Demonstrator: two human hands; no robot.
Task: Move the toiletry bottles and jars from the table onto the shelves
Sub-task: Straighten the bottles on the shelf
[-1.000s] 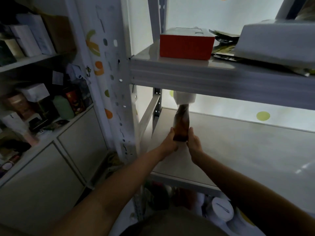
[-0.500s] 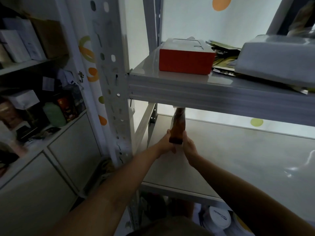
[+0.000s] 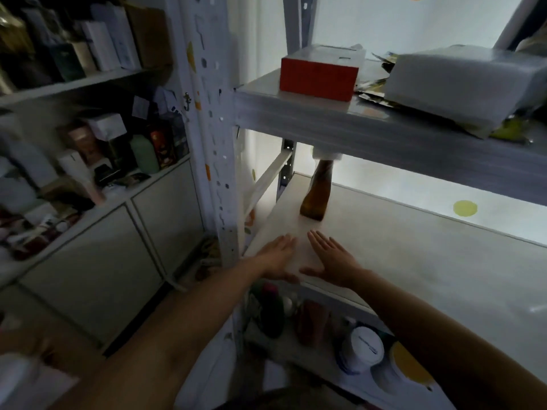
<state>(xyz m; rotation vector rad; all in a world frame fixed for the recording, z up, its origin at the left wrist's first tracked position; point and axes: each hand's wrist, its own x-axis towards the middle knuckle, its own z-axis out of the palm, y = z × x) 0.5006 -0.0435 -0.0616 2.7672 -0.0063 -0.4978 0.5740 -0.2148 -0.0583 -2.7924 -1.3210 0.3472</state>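
Note:
A brown bottle [image 3: 317, 193] with a white cap stands upright on the middle shelf [image 3: 399, 261] near its back left corner; its cap is partly hidden by the shelf above. My left hand [image 3: 276, 255] and my right hand [image 3: 333, 260] hover flat over the shelf's front edge, palms down, fingers spread, holding nothing. Both are well short of the bottle and apart from it.
The upper shelf [image 3: 355, 125] carries a red box [image 3: 318, 74] and a white wrapped package [image 3: 450, 84]. Below, the lower shelf holds several bottles and a white jar [image 3: 365, 347]. A metal upright [image 3: 216, 143] stands left; a crowded cabinet [image 3: 103, 161] lies further left.
Both hands have let go of the brown bottle and drawn back toward the shelf's front edge. The bottle now stands alone on the shelf.

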